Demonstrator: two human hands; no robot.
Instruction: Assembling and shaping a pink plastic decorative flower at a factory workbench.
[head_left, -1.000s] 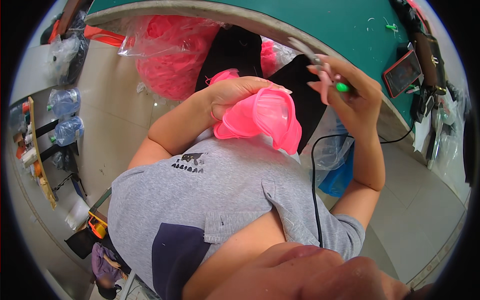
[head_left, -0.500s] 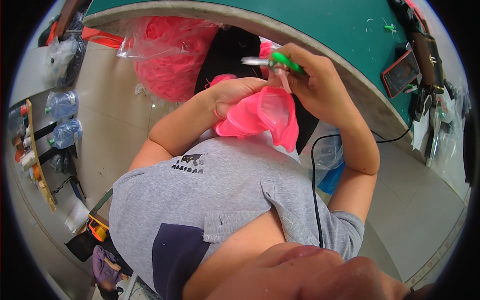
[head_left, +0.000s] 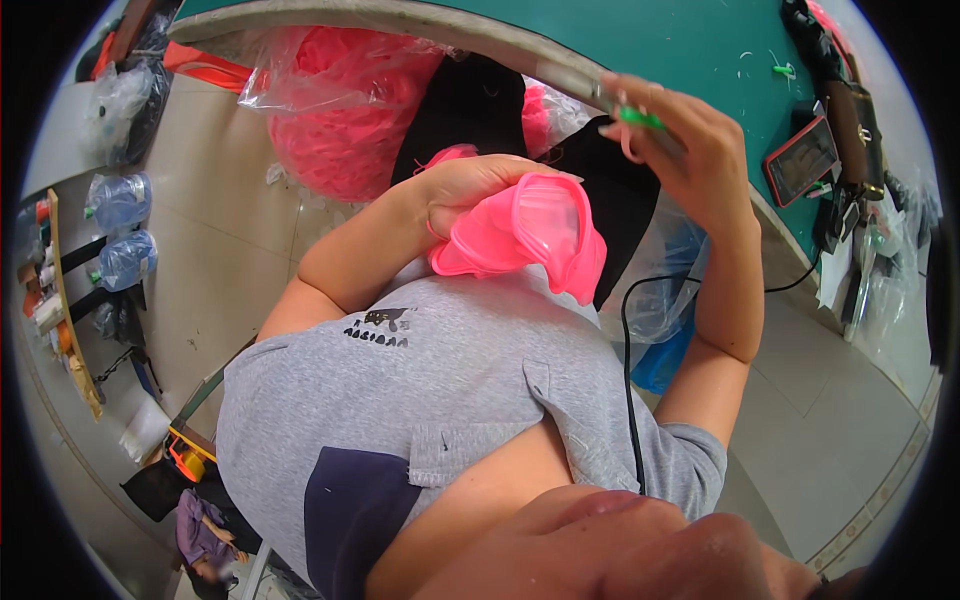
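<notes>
The left hand (head_left: 480, 188), near the middle of the frame, is closed on a pink piece (head_left: 556, 225), thumb along its upper edge. The piece hangs down and to the right in front of the grey shirt (head_left: 400, 380), its rimmed, see-through face turned upward; whether it is one layer or several nested together I cannot tell. It looks light, soft and bendy, perhaps a little slippery; the thicker rim would seem the firmest hold, since the thin clear wall would probably crease under a pinch.

The right hand (head_left: 690, 140), upper right of centre and apart from the piece, is curled around a cutting tool (head_left: 640, 118) with a green part and a pink loop; motion blurs its blades, so their opening cannot be judged.

Beyond, a clear bag of pink pieces (head_left: 335, 150) sits upper left, below the green surface (head_left: 640, 40), with a phone (head_left: 800, 160) at upper right.
</notes>
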